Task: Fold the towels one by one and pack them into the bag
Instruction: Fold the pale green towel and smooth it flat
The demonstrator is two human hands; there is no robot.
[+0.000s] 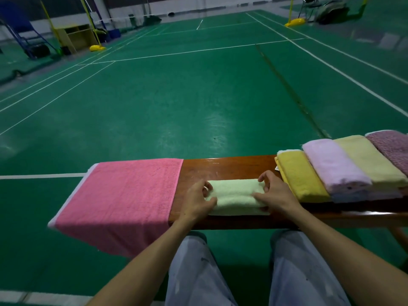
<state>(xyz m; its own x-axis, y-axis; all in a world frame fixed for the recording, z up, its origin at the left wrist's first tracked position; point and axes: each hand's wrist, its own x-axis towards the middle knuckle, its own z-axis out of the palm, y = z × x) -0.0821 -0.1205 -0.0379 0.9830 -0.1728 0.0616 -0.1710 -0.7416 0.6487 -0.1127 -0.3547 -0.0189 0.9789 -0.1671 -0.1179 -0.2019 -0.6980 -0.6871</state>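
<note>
Ground: green sports court floor [66, 129] with white lines, all round the bench.
Far left: a pink terry towel [123, 202] lay spread flat over the left end of the brown varnished wooden bench [220, 168]. Its left and near edges hung past the wood.
Left hand: my left hand [199, 200] gripped the left end of the pale green folded towel [236, 196]. The fingers curled over that end and the thumb lay along the near fold.
Towel in work: the pale green folded towel was a narrow oblong lying lengthwise on the bench top, toward its near edge. Bare wood showed between it and the pink terry towel.
Right hand: my right hand [274, 194] gripped the right end the same way, thumb on top and fingers bent round the end.
Right end: four folded towels lay in a row across the bench, each overlapping the next like shingles.
Order of row: mustard yellow folded towel [300, 175] near my right hand, then lilac folded towel [333, 166], pale yellow folded towel [366, 161], and mauve folded towel [393, 146] at the frame edge.
</note>
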